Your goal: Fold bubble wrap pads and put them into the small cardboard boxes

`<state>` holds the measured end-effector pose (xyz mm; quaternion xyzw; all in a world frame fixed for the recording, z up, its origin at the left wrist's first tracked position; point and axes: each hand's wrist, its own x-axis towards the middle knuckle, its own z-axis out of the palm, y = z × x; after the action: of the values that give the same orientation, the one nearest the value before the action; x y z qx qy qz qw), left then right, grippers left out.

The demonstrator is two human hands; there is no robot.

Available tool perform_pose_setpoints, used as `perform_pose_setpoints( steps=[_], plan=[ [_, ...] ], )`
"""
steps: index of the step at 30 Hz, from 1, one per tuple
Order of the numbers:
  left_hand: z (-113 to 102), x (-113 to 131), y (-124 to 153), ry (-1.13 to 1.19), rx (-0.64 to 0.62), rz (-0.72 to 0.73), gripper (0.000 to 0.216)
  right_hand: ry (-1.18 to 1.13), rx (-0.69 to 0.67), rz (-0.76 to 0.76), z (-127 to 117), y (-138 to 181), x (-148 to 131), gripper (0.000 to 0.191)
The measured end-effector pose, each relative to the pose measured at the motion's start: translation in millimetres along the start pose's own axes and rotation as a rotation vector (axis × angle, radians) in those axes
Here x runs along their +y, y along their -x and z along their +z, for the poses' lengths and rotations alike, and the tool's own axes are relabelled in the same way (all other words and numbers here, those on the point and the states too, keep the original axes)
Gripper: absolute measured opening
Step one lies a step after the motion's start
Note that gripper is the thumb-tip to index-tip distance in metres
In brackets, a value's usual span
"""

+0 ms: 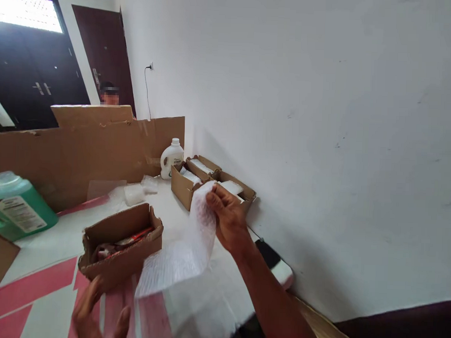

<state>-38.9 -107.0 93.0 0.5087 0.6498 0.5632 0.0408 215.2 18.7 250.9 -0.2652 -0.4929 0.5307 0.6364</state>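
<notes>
Pinched in the fingers of my right hand (pixel 227 216) is one end of a sheet of bubble wrap (pixel 196 247), raised over the table. The sheet hangs down and curves left, its lower end near the table top. My left hand (pixel 98 312) is at the bottom edge of the view, fingers apart and holding nothing. Just beyond it stands an open cardboard box (pixel 124 256) with red and brown packets (pixel 122 244) inside. Behind my right hand are small cardboard boxes (pixel 182 189) with white sheets in them.
A green liquid bottle (pixel 20 206) stands at the left, a white jug (pixel 172 159) farther back. A cardboard partition (pixel 81 156) crosses the table's far side, with a person (pixel 110 93) behind it. Clear plastic pieces (pixel 134 194) lie before it. A wall (pixel 323 118) borders the right.
</notes>
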Motion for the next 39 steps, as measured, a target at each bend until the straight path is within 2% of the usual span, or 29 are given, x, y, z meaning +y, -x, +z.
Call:
perform_pose_setpoints(
  steps=[2, 3, 5, 7, 10, 13, 16, 19, 21, 23, 25, 26, 29, 31, 32, 37, 39],
  plan=[
    [-2, 38, -4, 0.128, -0.172, 0.064, 0.063, -0.010, -0.138, 0.079, 12, 36, 4, 0.039],
    [-3, 55, -6, 0.217, -0.283, 0.085, 0.063, -0.002, -0.210, 0.109, 18, 53, 6, 0.036],
    [-6, 79, -10, 0.371, -0.397, 0.107, 0.063, 0.035, -0.332, 0.157, 28, 80, 9, 0.029],
    [-11, 90, -9, 0.431, -0.452, 0.134, 0.049, 0.092, -0.402, 0.193, 32, 101, 12, 0.025],
    [-21, 90, 0, 0.407, -0.431, 0.159, 0.022, 0.176, -0.431, 0.196, 32, 119, 16, 0.022],
    [-30, 86, 12, 0.392, -0.328, 0.197, 0.016, 0.217, -0.451, 0.187, 31, 128, 20, 0.030],
    [-35, 87, 19, 0.340, -0.234, 0.331, 0.019, 0.329, -0.437, 0.099, 36, 134, 21, 0.039],
    [-40, 89, 23, 0.244, -0.207, 0.452, 0.021, 0.440, -0.384, -0.062, 44, 140, 21, 0.028],
    [-43, 87, 24, 0.213, -0.188, 0.423, 0.033, 0.422, -0.386, -0.098, 47, 142, 20, 0.023],
    [-46, 82, 23, 0.224, -0.184, 0.323, 0.057, 0.380, -0.398, -0.080, 47, 142, 21, 0.020],
    [-49, 75, 20, 0.227, -0.245, 0.223, 0.072, 0.343, -0.413, -0.063, 45, 141, 22, 0.018],
    [-51, 71, 18, 0.224, -0.302, 0.195, 0.071, 0.323, -0.427, -0.060, 44, 140, 23, 0.018],
    [-56, 64, 10, 0.227, -0.471, 0.201, 0.038, 0.270, -0.476, -0.055, 41, 137, 26, 0.018],
    [-59, 64, 5, 0.253, -0.506, 0.215, 0.015, 0.262, -0.479, -0.056, 39, 135, 28, 0.019],
    [-61, 64, 3, 0.256, -0.519, 0.210, 0.010, 0.262, -0.472, -0.057, 39, 134, 30, 0.019],
    [-70, 70, -7, 0.173, -0.655, 0.189, 0.012, 0.266, -0.400, -0.061, 32, 128, 37, 0.031],
    [-70, 69, -9, 0.146, -0.670, 0.195, 0.017, 0.282, -0.373, -0.065, 29, 125, 42, 0.035]
  ],
)
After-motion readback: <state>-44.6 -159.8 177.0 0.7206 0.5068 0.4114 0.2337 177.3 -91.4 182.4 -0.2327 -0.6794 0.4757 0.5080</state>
